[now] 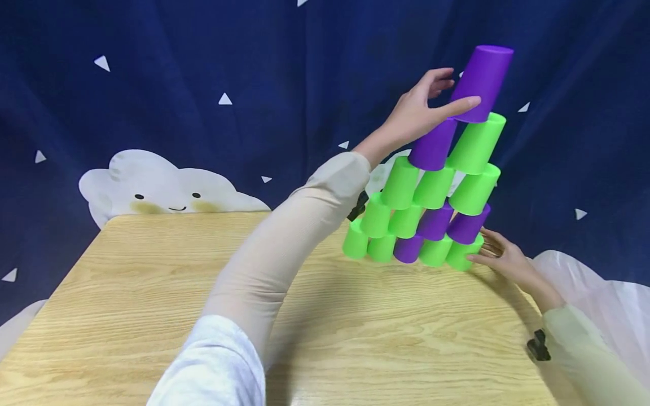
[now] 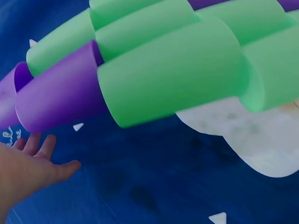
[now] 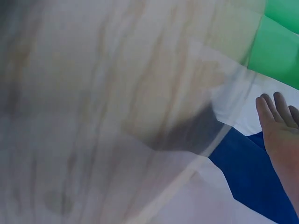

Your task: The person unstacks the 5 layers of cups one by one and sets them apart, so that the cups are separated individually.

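A pyramid of upside-down green and purple cups stands on the right of the table, five levels high. At its peak is a purple cup, set over a purple cup and a green cup. My left hand reaches up beside the peak, thumb overlapping the top cup in the head view. Its fingers spread loosely below the purple cups in the left wrist view. Low on the right, my right hand is held with extended fingers beside the end green cup of the bottom row.
The wooden table reaches left and forward of the pyramid. Behind it hangs a dark blue curtain with white triangles and clouds. My left forearm crosses in front of the table's middle. A black strap piece sits at my right wrist.
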